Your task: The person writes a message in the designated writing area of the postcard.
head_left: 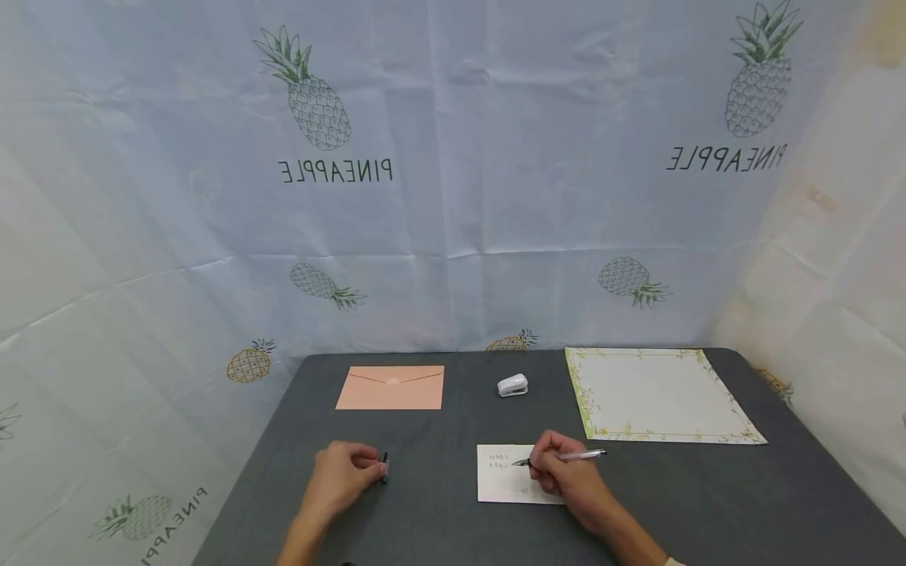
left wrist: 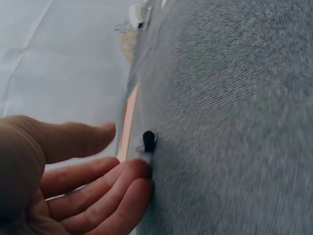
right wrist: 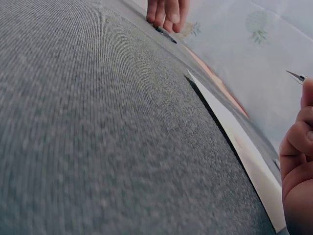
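Observation:
My right hand (head_left: 569,475) pinches a gel pen (head_left: 583,454) with a clear barrel and dark tip. The tip points left over a white card (head_left: 506,489) that bears a few short lines of writing. In the right wrist view, the pen tip (right wrist: 296,76) stands up off the card (right wrist: 244,144). My left hand (head_left: 341,478) is low over the table beside a small black-and-clear pen cap (head_left: 385,468). Thumb and fingers are apart in the left wrist view, with the cap (left wrist: 149,141) just past the fingertips; whether they touch it, I cannot tell.
A pink envelope (head_left: 396,393) lies at the back left of the dark table (head_left: 425,527). A small white stapler (head_left: 513,385) stands at the back middle. A large bordered sheet (head_left: 658,393) lies at the back right. Behind hangs a pineapple-print curtain (head_left: 460,196).

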A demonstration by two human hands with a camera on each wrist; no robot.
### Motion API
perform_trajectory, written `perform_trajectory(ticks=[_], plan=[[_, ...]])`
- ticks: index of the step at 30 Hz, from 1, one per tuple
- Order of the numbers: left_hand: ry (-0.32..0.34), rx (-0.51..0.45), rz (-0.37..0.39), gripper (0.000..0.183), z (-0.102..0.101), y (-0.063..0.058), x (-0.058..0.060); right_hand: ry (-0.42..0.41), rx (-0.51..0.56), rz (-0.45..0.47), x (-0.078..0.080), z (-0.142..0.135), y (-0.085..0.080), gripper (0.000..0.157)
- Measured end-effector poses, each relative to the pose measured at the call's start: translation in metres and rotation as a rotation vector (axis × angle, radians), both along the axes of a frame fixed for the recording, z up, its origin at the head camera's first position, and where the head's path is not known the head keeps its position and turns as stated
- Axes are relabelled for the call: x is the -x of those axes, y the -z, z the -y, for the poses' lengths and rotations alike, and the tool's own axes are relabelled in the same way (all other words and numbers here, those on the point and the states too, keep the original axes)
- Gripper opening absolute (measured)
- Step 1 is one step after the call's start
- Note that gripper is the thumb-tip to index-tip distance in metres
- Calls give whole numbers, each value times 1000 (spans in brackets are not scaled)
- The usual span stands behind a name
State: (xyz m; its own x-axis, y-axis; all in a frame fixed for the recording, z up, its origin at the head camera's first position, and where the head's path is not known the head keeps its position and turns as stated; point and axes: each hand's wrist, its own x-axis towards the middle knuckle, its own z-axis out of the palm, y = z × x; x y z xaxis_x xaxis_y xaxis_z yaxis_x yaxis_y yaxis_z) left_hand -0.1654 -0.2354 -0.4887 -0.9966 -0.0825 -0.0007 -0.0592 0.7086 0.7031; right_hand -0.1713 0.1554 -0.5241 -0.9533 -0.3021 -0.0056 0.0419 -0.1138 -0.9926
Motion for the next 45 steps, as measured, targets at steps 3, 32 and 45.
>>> perform_trajectory(ticks=[3,32,45], plan=[[1,56,-29,20,-6,1,1,-15,17,-11,0,4,-1,10],[354,-70,-139,10,-41,-7,7,-23,31,23,-8,1,-5,10],[580,-177,-138,14,-84,-23,-3,-65,39,20,-16,-7,-11,13]])
